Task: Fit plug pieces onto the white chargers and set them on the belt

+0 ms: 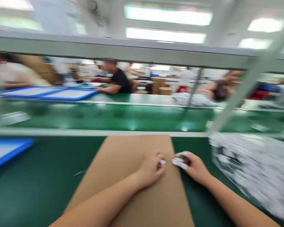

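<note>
Over a flat sheet of brown cardboard (132, 151) is my left hand (151, 168), its fingers curled inward. A small white patch shows at its fingertips; blur hides whether that is a covering or a held piece. My right hand (195, 167) is just beyond the cardboard's right edge, with thumb and fingers bent toward each other. White also shows at the tips of that thumb and finger, too smeared to name. The two hands are a short gap apart, facing each other. The cardboard runs from the bench's far edge down toward me.
On the right of the green bench (49, 189) lies a heap of clear plastic bags with white contents (255, 170). A blue-framed white tray (7, 151) is at left. A pale shelf beam (132, 52) crosses above; a slanted post (243, 91) stands right. People work beyond.
</note>
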{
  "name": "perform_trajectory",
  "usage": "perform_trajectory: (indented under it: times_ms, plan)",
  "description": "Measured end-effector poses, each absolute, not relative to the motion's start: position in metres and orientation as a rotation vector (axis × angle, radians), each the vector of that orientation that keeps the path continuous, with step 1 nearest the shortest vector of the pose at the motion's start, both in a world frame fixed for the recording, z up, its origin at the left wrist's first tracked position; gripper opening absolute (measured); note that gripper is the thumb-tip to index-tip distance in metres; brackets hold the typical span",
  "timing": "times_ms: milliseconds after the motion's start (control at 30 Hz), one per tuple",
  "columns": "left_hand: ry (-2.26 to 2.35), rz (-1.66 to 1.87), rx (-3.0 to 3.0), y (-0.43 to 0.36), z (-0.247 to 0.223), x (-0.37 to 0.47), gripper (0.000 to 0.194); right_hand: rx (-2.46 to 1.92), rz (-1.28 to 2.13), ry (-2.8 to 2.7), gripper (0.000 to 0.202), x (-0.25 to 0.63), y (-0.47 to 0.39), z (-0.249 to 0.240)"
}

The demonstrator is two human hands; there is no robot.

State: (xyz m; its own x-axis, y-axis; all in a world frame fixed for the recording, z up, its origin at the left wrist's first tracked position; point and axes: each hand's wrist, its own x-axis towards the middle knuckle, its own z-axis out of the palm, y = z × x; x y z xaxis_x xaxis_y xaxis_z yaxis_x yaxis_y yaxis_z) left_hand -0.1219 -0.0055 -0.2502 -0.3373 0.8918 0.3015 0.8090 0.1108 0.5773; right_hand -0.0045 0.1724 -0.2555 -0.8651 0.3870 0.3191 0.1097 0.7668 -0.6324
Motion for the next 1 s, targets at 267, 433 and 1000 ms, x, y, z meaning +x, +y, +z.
perform_trajectory:
  times_ms: [267,433,1000]
  plan:
    - [2.125,1.021,1.895,0.004,-0.27,-0.136,0.019,-0.485,1.236,-2.346,0.034,0.034,0.197,-0.267]
    - [2.114,1.147,1.906,0.0,-0.28,-0.141,0.024,-0.483,1.278,-2.386,0.031,0.036,0.192,-0.266]
    - [2.093,1.029,2.04,0.011,-0.26,-0.133,0.029,-0.54,1.125,-2.402,0.033,0.048,0.197,-0.26]
